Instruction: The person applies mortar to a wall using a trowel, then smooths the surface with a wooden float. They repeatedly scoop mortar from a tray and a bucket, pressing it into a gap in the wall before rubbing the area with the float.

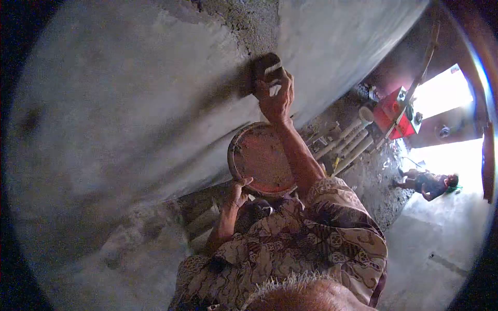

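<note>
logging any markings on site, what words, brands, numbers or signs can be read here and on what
No readable text anywhere.
Red box: too blurred to tell whether it is marked.
Round pan and the tool in the right hand: no lettering shows.
Shirt: a pattern, no words.

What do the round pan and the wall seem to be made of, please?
The round pan looks like dull, reddish plastic or painted metal, which I cannot tell apart here; its even rim suggests a moulded or pressed piece, and greyish-brown residue mutes the finish. The wall appears to be cement plaster: matt grey and mostly smooth, with a coarse, grainy patch near the top.
</note>
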Available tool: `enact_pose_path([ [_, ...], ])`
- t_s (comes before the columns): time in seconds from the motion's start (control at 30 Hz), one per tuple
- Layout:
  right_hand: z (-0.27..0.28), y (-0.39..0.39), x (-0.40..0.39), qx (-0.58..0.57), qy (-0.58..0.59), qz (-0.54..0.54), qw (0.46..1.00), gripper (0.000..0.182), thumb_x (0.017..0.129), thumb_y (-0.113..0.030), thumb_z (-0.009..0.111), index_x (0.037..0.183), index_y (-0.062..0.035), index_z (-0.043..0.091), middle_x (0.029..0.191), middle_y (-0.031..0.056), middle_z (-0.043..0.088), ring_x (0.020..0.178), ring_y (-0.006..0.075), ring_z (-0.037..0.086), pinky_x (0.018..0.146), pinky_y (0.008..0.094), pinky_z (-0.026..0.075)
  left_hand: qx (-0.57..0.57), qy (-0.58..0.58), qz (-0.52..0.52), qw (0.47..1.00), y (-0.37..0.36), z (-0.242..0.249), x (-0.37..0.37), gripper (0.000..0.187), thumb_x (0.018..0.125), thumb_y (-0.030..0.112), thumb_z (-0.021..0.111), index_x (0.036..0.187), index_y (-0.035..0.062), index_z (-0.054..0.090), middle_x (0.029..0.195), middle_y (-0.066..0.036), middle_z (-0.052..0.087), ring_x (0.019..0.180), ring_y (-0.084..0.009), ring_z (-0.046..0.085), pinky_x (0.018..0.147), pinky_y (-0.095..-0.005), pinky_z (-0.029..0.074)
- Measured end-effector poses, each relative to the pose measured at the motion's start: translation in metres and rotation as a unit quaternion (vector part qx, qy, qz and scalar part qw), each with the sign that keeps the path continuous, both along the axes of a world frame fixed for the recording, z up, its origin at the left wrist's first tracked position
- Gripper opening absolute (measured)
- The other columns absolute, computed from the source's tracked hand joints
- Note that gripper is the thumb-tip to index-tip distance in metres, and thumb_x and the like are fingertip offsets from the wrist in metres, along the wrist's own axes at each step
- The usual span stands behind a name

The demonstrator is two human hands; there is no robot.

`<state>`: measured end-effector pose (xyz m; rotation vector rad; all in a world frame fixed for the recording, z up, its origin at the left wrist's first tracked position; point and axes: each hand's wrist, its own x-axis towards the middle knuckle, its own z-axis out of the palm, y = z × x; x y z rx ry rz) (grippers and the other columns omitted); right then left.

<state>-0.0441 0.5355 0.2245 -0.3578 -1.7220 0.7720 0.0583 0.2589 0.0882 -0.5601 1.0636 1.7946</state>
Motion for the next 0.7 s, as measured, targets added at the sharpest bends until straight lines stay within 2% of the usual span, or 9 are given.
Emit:
enact_pose_path([
  [0.03, 0.002, 0.004, -0.003, 0.017, 0.005, -0.013, 1.0, 0.053, 0.081, -0.024, 0.071, 0.122, -0.0014, 0.046, 0.106, 0.0183, 0.056, 0.092, 0.0373, 0.056, 0.078, 0.0447, 0.046, 0.006, 0.001, 0.001, 1.0, -0.008, -0.039, -0.003, 0.024, 0.076, 0.008, 0.075, 0.093, 0.007, 0.059, 0.087, -0.004, 0.06, 0.079, -0.021, 0.061, 0.071, -0.0363, 0.053],
  [0.1, 0.02, 0.005, -0.006, 0.044, 0.027, -0.035, 0.998, 0.052, 0.081, -0.024, 0.071, 0.121, -0.0011, 0.047, 0.102, 0.0182, 0.057, 0.089, 0.0374, 0.056, 0.077, 0.0448, 0.046, -0.058, 0.302, -0.073, 0.949, -0.036, -0.12, 0.004, 0.028, 0.076, 0.006, 0.074, 0.099, 0.0065, 0.059, 0.088, -0.005, 0.06, 0.078, -0.022, 0.061, 0.074, -0.0358, 0.054],
  [0.13, 0.035, 0.008, -0.009, 0.066, 0.053, -0.058, 0.995, 0.052, 0.081, -0.025, 0.071, 0.12, -0.0008, 0.048, 0.099, 0.0181, 0.057, 0.086, 0.0376, 0.056, 0.075, 0.0449, 0.046, 0.014, -0.002, 0.017, 1.0, -0.013, -0.049, -0.002, 0.027, 0.076, 0.003, 0.072, 0.099, 0.0067, 0.057, 0.085, -0.003, 0.058, 0.076, -0.0212, 0.061, 0.072, -0.0342, 0.054],
  [0.2, 0.069, 0.022, -0.023, 0.131, 0.115, -0.12, 0.977, 0.045, 0.076, -0.02, 0.074, 0.112, -0.0037, 0.052, 0.088, 0.0153, 0.059, 0.074, 0.0313, 0.059, 0.065, 0.0388, 0.047, 0.011, 0.003, 0.019, 1.0, -0.001, 0.008, 0.0, 0.028, 0.076, 0.002, 0.072, 0.099, 0.0063, 0.057, 0.083, -0.002, 0.057, 0.074, -0.0209, 0.06, 0.07, -0.0334, 0.054],
  [0.3, 0.141, 0.04, -0.019, 0.142, 0.155, -0.106, 0.972, 0.037, 0.076, -0.018, 0.072, 0.106, -0.0053, 0.055, 0.079, 0.0112, 0.062, 0.07, 0.0306, 0.061, 0.064, 0.0401, 0.048, 0.018, 0.05, 0.01, 0.999, -0.003, 0.002, -0.001, 0.028, 0.077, 0.001, 0.071, 0.1, 0.0057, 0.056, 0.079, -0.001, 0.054, 0.07, -0.0197, 0.059, 0.063, -0.0331, 0.054],
  [0.4, 0.195, 0.037, -0.002, 0.022, 0.116, -0.091, 0.989, 0.036, 0.078, -0.013, 0.068, 0.109, 0.0013, 0.056, 0.094, 0.0232, 0.059, 0.09, 0.0426, 0.058, 0.077, 0.0438, 0.048, 0.022, 0.066, -0.01, 0.998, -0.008, -0.035, -0.002, 0.028, 0.079, 0.005, 0.07, 0.101, 0.0052, 0.055, 0.077, -0.001, 0.052, 0.065, -0.0189, 0.057, 0.057, -0.0339, 0.052],
  [0.47, 0.184, 0.059, -0.005, 0.221, 0.167, -0.098, 0.956, 0.038, 0.076, -0.019, 0.072, 0.107, -0.0057, 0.055, 0.08, 0.0127, 0.062, 0.071, 0.0334, 0.061, 0.065, 0.0409, 0.049, 0.021, 0.053, -0.018, 0.998, -0.013, -0.036, -0.002, 0.027, 0.08, 0.007, 0.069, 0.103, 0.0047, 0.054, 0.077, -0.002, 0.052, 0.063, -0.0189, 0.056, 0.055, -0.0344, 0.051],
  [0.57, 0.1, 0.037, 0.01, 0.187, 0.045, -0.072, 0.979, 0.042, 0.076, -0.015, 0.067, 0.111, 0.0037, 0.052, 0.096, 0.0227, 0.058, 0.086, 0.0412, 0.058, 0.072, 0.0454, 0.048, -0.124, 0.24, -0.114, 0.956, -0.014, -0.031, -0.001, 0.016, 0.084, 0.015, 0.066, 0.092, 0.0068, 0.055, 0.071, -0.001, 0.051, 0.059, -0.0152, 0.055, 0.047, -0.034, 0.045],
  [0.7, -0.007, -0.005, 0.02, 0.071, -0.032, -0.017, 0.997, 0.052, 0.081, -0.021, 0.068, 0.121, 0.0041, 0.047, 0.106, 0.0228, 0.055, 0.093, 0.039, 0.055, 0.079, 0.0452, 0.046, -0.08, 0.138, -0.059, 0.985, -0.007, -0.017, -0.003, 0.018, 0.085, 0.019, 0.066, 0.076, 0.0104, 0.053, 0.064, 0.001, 0.05, 0.056, -0.011, 0.053, 0.042, -0.0316, 0.04],
])
